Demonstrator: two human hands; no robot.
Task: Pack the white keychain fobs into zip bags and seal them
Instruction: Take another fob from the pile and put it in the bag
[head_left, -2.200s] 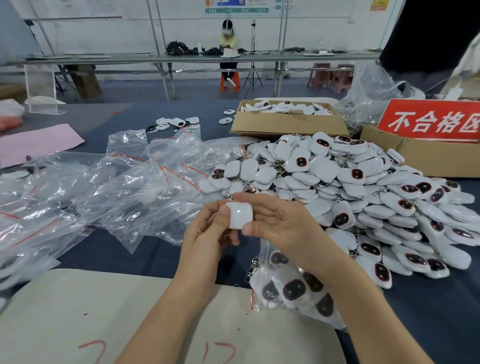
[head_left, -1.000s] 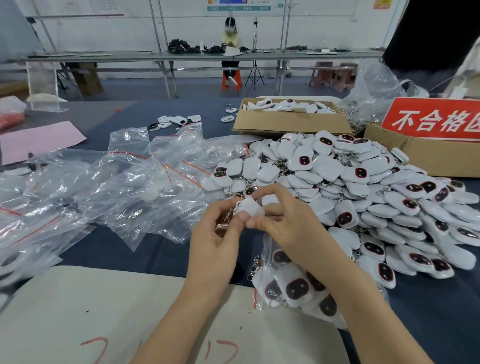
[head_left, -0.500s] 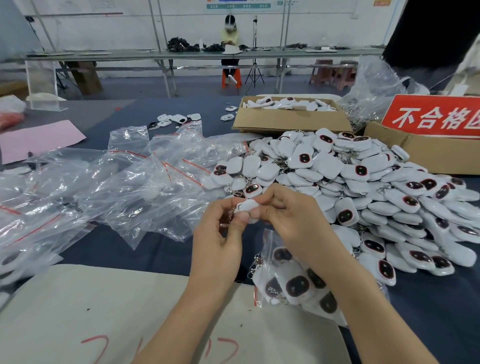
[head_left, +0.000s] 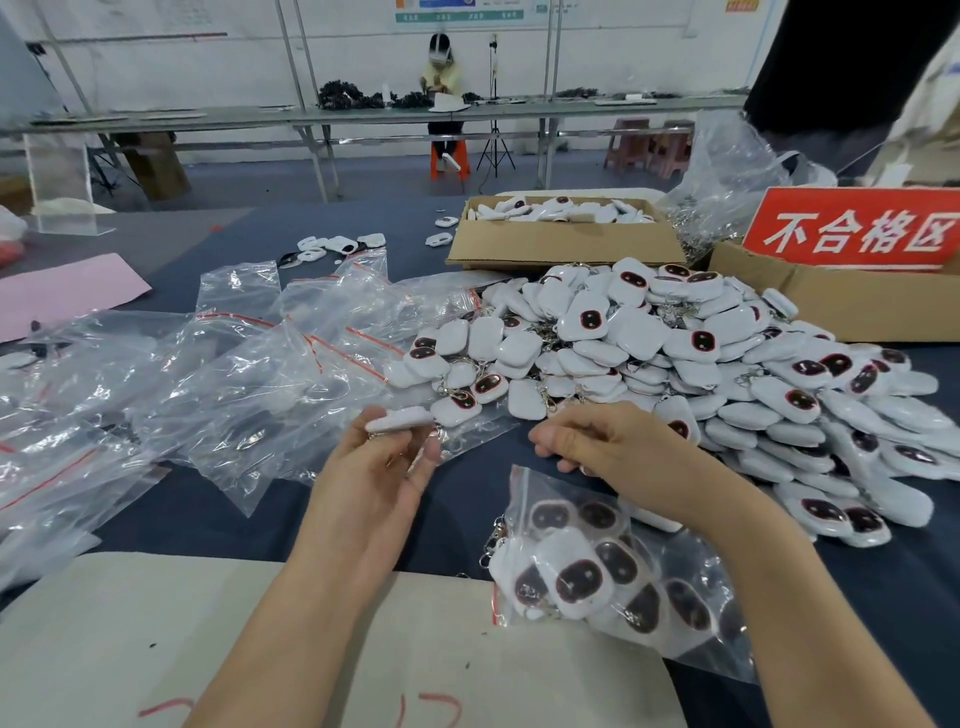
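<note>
My left hand (head_left: 376, 475) pinches a white keychain fob (head_left: 400, 419) at its fingertips, held flat above the dark table. My right hand (head_left: 605, 447) hovers apart from it to the right, fingers loosely curled and holding nothing, just above the mouth of a zip bag (head_left: 608, 566) that lies partly filled with several fobs. A big heap of loose white fobs (head_left: 675, 358) with dark oval faces spreads across the right side of the table. Empty zip bags (head_left: 234, 374) with red seal strips lie piled on the left.
A cardboard box (head_left: 561, 241) of fobs stands behind the heap, and a second box with a red sign (head_left: 852, 228) sits at the far right. A beige board (head_left: 182, 639) covers the near edge. A pink sheet (head_left: 57, 296) lies far left. A person sits at a distant bench.
Both hands held the fob together before. Now they have parted: the left keeps the fob and has moved left, the right has let go and moved right over the bag.
</note>
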